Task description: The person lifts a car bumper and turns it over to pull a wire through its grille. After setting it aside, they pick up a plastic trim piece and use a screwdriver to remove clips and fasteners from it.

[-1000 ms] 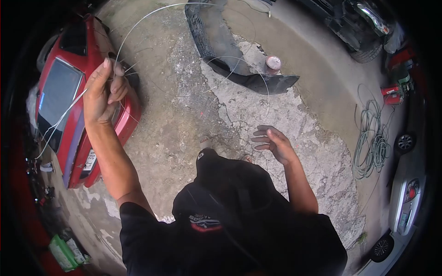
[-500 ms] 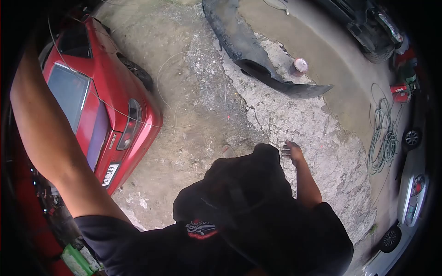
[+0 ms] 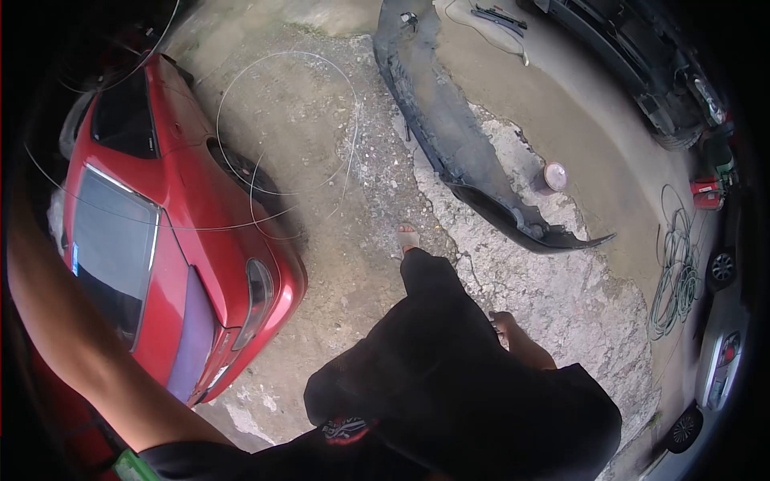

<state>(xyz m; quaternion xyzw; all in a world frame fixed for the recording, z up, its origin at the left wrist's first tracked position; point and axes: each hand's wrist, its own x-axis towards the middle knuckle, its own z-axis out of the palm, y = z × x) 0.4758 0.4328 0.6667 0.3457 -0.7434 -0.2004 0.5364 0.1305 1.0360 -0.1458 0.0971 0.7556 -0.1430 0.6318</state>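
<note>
My left arm (image 3: pixel 60 345) is raised along the left edge; its hand is out of view. My right hand (image 3: pixel 503 325) hangs low beside my dark-clothed leg, partly hidden by it. Its fingers look loosely apart, with nothing visible in them. A thin, springy wire (image 3: pixel 289 53) curls in large loops across the upper left, in front of the red car (image 3: pixel 184 180). Where the wire's ends lead cannot be seen. One sandalled foot (image 3: pixel 407 237) is forward on the rough ground.
A dark car bumper (image 3: pixel 445 104) lies ahead on cracked concrete, with a paint can (image 3: pixel 553 177) beside it. Further right are a coiled green hose (image 3: pixel 676 284), a red container (image 3: pixel 707 194), a silver car (image 3: pixel 716 365) and a dark vehicle front (image 3: pixel 650 72).
I have stepped forward, with a foot now showing. The bumper and paint can appear lower in view. The wire loops have shifted, and my right hand has swung back and lower.
</note>
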